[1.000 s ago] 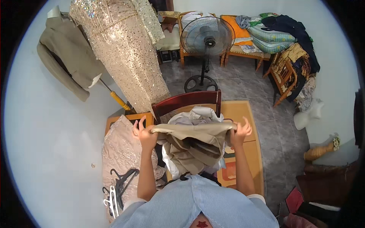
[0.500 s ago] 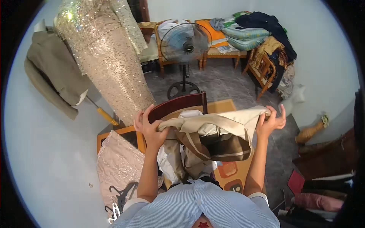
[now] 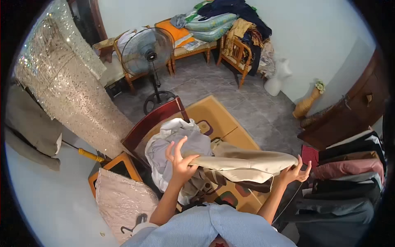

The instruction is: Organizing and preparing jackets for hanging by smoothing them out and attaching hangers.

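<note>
Stretched between my two hands is a beige garment with a brown striped lining, apparently trousers (image 3: 247, 162) held by the waistband. My left hand (image 3: 182, 168) pinches one end between thumb and fingers, with other fingers raised. At the opposite end, my right hand (image 3: 295, 173) grips the edge, its outer fingers lifted off the cloth. The rest of the garment hangs below the band, over a patterned tan table (image 3: 212, 109). Beyond my left hand lies a rumpled heap of grey and white cloth (image 3: 185, 140).
A dark red chair back (image 3: 158, 123) stands at the table's far left, with a standing fan (image 3: 151, 56) behind it. Sequined dress (image 3: 70, 78) and pink lace cloth (image 3: 119, 193) are at left. Hanging clothes (image 3: 337, 206) line the right. A white mannequin torso (image 3: 279, 78) stands by the wall.
My view has swung to the right, so the room appears shifted left. Both hands have come lower, and the garment's band now hangs nearer me. The grey and white heap is more exposed.
</note>
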{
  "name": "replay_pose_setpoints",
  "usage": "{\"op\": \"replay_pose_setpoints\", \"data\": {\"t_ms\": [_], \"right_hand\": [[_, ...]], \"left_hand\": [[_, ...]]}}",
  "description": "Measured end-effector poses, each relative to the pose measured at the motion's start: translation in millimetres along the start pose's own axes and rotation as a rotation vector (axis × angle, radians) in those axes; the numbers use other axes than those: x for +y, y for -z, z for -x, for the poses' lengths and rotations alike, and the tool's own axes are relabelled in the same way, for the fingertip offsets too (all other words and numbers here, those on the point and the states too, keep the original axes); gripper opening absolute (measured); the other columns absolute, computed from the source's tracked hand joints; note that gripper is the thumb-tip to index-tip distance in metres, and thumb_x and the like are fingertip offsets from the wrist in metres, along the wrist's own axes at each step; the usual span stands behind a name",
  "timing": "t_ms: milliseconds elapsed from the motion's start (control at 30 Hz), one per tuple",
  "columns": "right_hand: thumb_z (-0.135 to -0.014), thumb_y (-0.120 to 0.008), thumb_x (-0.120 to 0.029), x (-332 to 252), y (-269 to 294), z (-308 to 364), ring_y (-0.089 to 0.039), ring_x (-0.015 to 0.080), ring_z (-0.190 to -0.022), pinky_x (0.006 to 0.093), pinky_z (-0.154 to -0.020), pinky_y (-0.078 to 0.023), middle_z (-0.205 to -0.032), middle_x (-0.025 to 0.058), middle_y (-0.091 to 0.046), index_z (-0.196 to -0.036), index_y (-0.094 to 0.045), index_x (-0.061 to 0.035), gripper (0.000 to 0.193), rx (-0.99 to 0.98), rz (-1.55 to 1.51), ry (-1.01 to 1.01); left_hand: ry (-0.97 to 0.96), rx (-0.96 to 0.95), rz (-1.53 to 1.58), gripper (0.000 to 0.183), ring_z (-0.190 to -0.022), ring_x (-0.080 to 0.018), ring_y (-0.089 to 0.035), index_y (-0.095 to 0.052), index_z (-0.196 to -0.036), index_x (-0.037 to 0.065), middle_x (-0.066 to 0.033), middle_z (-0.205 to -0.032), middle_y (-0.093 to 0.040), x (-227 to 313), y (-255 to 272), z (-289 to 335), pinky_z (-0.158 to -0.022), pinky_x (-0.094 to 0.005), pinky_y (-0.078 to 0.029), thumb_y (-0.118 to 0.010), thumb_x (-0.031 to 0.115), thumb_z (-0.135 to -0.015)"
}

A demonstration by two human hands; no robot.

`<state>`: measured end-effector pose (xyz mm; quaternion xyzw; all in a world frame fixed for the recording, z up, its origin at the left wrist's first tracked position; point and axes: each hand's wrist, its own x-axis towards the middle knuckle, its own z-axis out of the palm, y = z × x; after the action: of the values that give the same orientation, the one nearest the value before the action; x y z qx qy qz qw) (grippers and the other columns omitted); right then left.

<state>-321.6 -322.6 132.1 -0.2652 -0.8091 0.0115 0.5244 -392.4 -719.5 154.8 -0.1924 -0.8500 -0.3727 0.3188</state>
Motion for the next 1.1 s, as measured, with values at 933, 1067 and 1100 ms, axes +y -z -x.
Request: {"op": "replay_pose_setpoints", "data": {"t_ms": [933,1067,1100], "right_hand": [[-0.068,-0.066,-0.017,184,301,100,-0.036,0.0303,-0.118,0.0472,-0.096,-0.02,-0.133,0.0088,-0.043,-0.085,-0.063,-0.0088,0.019,0.107,0.508,-0.235],[-0.069,-0.067,-0.017,170,315,107,-0.035,0.03,-0.117,0.0478,-0.096,-0.02,-0.132,0.0094,-0.043,-0.087,-0.062,-0.0078,0.021,0.127,0.64,-0.307],[-0.07,-0.067,-0.018,163,317,109,-0.036,0.0297,-0.117,0.0485,-0.097,-0.019,-0.132,0.0094,-0.042,-0.087,-0.062,-0.0076,0.021,0.141,0.659,-0.346]], "left_hand": [[-0.132,-0.428,0.242,0.018,-0.133,-0.0369,-0.019,-0.071,-0.077,0.016,-0.006,-0.144,-0.034,208,-135,92,-0.104,-0.0571,-0.011,-0.075,0.014,-0.06],[-0.236,-0.52,0.321,0.017,-0.132,-0.0371,-0.019,-0.07,-0.077,0.015,-0.0054,-0.146,-0.031,212,-160,78,-0.106,-0.0536,-0.013,-0.075,0.012,-0.06],[-0.256,-0.545,0.345,0.017,-0.132,-0.0371,-0.019,-0.07,-0.077,0.014,-0.0052,-0.146,-0.031,214,-166,71,-0.106,-0.0532,-0.013,-0.075,0.012,-0.06]]}}
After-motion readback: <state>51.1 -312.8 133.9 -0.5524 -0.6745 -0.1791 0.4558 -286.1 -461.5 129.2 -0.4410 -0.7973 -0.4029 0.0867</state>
